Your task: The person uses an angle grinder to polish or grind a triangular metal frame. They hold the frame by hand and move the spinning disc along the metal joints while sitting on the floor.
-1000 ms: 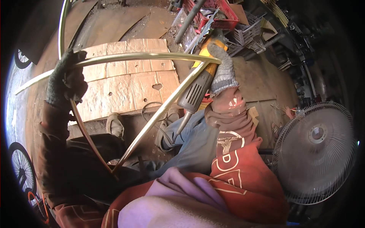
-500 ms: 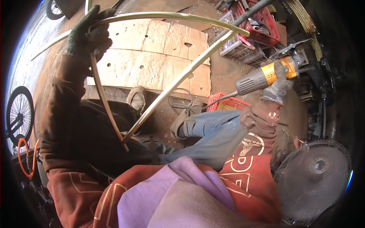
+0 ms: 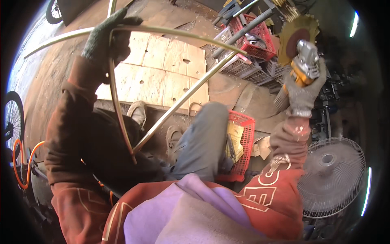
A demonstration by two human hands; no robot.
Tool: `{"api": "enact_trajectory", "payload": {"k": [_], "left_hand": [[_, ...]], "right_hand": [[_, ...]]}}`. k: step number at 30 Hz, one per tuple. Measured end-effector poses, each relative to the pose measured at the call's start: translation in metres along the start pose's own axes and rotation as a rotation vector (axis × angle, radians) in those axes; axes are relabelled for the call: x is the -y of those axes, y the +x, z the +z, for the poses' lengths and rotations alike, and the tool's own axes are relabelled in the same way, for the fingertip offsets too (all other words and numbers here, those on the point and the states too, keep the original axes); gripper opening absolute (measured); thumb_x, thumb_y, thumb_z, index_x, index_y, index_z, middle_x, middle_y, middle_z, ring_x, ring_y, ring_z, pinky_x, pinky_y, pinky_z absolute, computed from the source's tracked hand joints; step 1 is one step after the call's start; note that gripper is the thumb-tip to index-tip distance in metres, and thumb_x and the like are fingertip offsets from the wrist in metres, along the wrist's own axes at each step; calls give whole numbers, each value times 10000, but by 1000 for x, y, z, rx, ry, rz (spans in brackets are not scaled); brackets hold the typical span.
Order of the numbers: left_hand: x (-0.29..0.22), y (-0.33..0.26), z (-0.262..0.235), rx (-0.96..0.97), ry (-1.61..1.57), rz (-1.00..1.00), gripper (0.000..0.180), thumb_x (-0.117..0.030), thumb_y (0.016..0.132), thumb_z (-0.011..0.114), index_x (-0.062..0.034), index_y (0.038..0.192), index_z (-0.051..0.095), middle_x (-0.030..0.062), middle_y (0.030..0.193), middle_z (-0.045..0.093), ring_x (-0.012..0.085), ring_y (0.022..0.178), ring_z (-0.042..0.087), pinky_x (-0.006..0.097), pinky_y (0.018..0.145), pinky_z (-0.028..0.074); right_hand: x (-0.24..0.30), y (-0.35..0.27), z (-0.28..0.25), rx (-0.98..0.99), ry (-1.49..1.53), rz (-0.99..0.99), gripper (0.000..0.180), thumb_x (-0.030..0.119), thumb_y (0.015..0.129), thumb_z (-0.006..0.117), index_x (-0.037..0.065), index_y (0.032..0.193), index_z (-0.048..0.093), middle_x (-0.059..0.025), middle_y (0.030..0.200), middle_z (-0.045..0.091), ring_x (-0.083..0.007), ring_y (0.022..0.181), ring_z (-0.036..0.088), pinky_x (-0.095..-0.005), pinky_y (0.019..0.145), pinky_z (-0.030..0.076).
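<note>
My left hand (image 3: 109, 40), in a dark glove, is closed around a frame of shiny bent metal tubes (image 3: 178, 103), where tubes cross at the upper left. Two of the frame's tubes meet low down near my lap, and another corner points to the right. My right hand (image 3: 309, 91), in a grey glove, grips an angle grinder (image 3: 306, 63) with an orange body and a silver head. The grinder is raised at the upper right, apart from the frame. Behind its head shows a ragged yellowish disc (image 3: 310, 30) with a dark red centre.
Flattened cardboard (image 3: 162, 69) lies on the floor ahead. A red basket (image 3: 245, 152) with papers stands beside my right leg; a fuller red crate (image 3: 260, 40) is farther off. A fan (image 3: 329, 175) stands at right. An orange hose (image 3: 29, 162) and a bicycle wheel (image 3: 14, 118) are at left.
My right hand has lifted and turned the grinder, so its disc now shows. My right knee has shifted left and up, uncovering the red basket. The frame stays in my left hand.
</note>
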State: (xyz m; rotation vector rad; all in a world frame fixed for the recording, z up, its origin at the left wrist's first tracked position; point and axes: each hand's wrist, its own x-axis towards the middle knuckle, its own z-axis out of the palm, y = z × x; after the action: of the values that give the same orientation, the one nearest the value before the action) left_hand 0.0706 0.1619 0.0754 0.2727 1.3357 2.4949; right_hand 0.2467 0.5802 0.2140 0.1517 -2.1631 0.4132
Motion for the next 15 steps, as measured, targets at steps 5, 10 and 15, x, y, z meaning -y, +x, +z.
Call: {"api": "enact_trajectory", "payload": {"k": [5, 10, 15], "left_hand": [[-9, -2, -9, 6, -152, -80, 429, -419, 1011, 634, -13, 1120, 716, -96, 565, 389, 57, 439, 335, 253, 439, 282], [-5, -13, -14, 12, -33, -191, 405, -424, 1027, 601, -45, 1103, 723, -89, 559, 365, 67, 437, 324, 259, 442, 271], [1, -23, -20, -155, 102, -187, 398, -402, 1026, 606, -33, 1136, 706, -94, 593, 351, 55, 432, 284, 250, 431, 228]], "right_hand": [[-20, -59, -37, 59, 336, 321, 871, 66, 770, 847, 4, 1485, 353, -190, 1159, 634, -268, 915, 699, -390, 809, 616], [8, -131, -10, 5, 881, 807, 607, 267, 884, 783, 36, 1359, 484, -171, 1025, 666, -270, 798, 700, -403, 692, 614], [21, -155, 23, 136, 1045, 932, 573, 364, 882, 786, 1, 1251, 540, -159, 900, 682, -236, 677, 691, -346, 592, 602]]}}
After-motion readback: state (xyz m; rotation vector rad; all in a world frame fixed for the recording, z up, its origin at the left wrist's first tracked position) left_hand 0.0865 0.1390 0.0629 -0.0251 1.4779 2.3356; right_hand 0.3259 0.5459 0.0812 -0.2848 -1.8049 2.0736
